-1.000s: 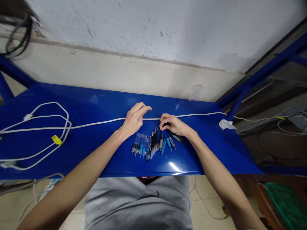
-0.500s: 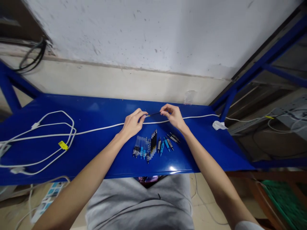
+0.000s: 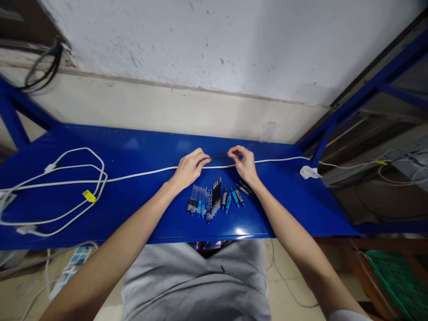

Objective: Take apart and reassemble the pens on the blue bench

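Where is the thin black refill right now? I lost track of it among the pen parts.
In the head view the thin black refill is held between the left hand and right hand, above the white cable, behind the pen parts.

We face a glossy blue metal shelf (image 3: 133,147) against a stained white plaster wall (image 3: 214,49). At five o'clock lies a green mesh basket (image 3: 397,281) on pale floor tiles (image 3: 287,290).

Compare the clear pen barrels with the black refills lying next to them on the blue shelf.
The clear pen barrels are see-through with blue and black ends; the black refills are dark and opaque. The barrels look thicker, the refills thinner. The barrels lie at the left of the row, nearer the left hand; the refills lie toward the middle. Both lie flat, side by side, pointing roughly away from the person, on the blue shelf.
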A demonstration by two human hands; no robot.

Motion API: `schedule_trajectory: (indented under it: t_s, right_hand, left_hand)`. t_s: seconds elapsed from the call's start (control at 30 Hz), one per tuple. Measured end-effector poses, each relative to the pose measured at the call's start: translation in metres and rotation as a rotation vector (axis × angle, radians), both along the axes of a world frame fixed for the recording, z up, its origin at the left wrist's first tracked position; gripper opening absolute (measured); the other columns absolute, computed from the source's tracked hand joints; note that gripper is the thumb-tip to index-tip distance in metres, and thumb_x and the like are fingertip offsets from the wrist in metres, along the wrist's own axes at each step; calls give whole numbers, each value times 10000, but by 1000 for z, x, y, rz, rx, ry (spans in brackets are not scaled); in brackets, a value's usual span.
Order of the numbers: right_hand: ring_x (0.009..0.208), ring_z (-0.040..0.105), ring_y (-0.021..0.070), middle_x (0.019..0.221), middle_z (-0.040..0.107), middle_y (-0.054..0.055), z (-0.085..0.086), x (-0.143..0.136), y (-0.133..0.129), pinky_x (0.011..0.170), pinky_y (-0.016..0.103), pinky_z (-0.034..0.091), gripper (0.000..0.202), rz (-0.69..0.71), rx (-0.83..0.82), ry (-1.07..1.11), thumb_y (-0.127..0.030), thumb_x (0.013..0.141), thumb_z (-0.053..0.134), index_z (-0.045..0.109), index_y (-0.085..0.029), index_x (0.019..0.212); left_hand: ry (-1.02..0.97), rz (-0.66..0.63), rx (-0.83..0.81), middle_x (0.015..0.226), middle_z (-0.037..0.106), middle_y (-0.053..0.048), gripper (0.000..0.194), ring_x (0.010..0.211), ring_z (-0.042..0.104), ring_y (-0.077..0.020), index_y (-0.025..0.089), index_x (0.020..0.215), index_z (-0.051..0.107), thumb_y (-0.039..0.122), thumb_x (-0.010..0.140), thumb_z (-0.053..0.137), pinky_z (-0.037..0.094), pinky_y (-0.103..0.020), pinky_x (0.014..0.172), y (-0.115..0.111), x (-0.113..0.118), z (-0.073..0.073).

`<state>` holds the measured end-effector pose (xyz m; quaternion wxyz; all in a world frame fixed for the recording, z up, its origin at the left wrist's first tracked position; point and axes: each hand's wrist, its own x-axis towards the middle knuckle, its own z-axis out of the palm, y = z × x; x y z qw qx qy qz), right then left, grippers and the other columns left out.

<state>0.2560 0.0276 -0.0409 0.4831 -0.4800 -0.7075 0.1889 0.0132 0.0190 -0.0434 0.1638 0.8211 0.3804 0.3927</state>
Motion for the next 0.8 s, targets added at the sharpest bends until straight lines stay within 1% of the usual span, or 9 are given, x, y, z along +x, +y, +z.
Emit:
schedule_trajectory:
  t_s: [0.13,0.33,0.57,0.7,0.8]
  right_hand:
    - [799,588,198,850,715,36,0,0,0,771,323,433,95,-55,27,3,-234,888,618,685,-206,827]
    - [782,590,188,828,707,37,0,0,-1,739,312,413,87,-64,41,62,-199,872,609,681,-190,824]
    - [776,612,182,839,697,30,4,-2,-3,735,308,442,80,-113,23,126,-207,881,594,657,-198,835]
    - [783,606,190,840,704,34,4,-3,-5,758,323,449,84,-85,39,99,-206,891,612,669,-203,828]
    - [795,587,198,856,710,39,4,-10,-10,783,337,449,95,-40,66,36,-229,916,631,684,-210,839]
  left_hand:
    - [19,26,-9,990,685,-54,230,908,659,-181,181,1040,733,282,1040,526,499,-313,832,0,0,0]
    - [43,26,-3,985,687,-50,240,908,660,-176,178,1036,739,259,1046,514,488,-302,813,-1,0,0]
    - [71,50,9,994,694,-54,239,898,663,-181,175,1050,748,262,1041,526,495,-315,787,-1,0,0]
    - [64,48,8,986,696,-60,236,896,661,-186,171,1043,752,260,1037,533,502,-325,797,0,0,-1]
    - [58,37,14,972,691,-61,232,880,658,-187,175,1058,756,277,1030,550,511,-327,807,0,1,0]
